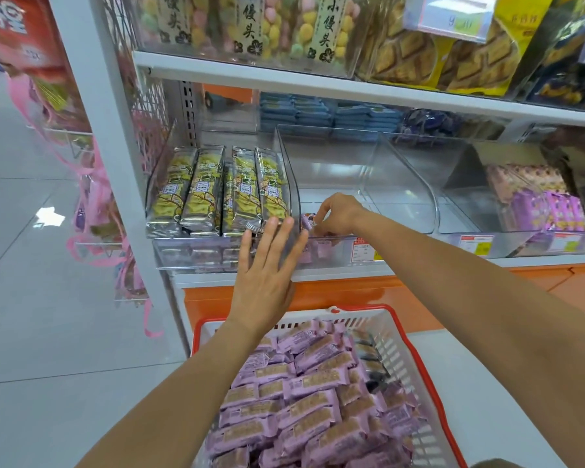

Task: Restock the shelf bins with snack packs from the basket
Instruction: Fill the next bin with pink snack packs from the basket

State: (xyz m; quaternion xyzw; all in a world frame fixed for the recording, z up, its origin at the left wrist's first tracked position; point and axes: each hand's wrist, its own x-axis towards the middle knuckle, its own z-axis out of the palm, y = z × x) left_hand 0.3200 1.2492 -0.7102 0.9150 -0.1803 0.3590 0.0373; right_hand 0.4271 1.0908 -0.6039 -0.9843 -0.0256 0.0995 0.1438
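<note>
A white basket with a red rim stands below the shelf, heaped with purple snack packs. Above it sits a clear shelf bin, nearly bare, with a few purple packs at its front left corner. My right hand reaches into that corner with curled fingers pinching a purple pack. My left hand is spread flat, fingers straight, against the clear front wall where this bin meets its left neighbour.
The left bin holds upright yellow-green packs. To the right, another bin holds purple and pink packs. Blue packs lie stacked at the shelf's back. An upper shelf overhangs. Pink ribbon bags hang on the left.
</note>
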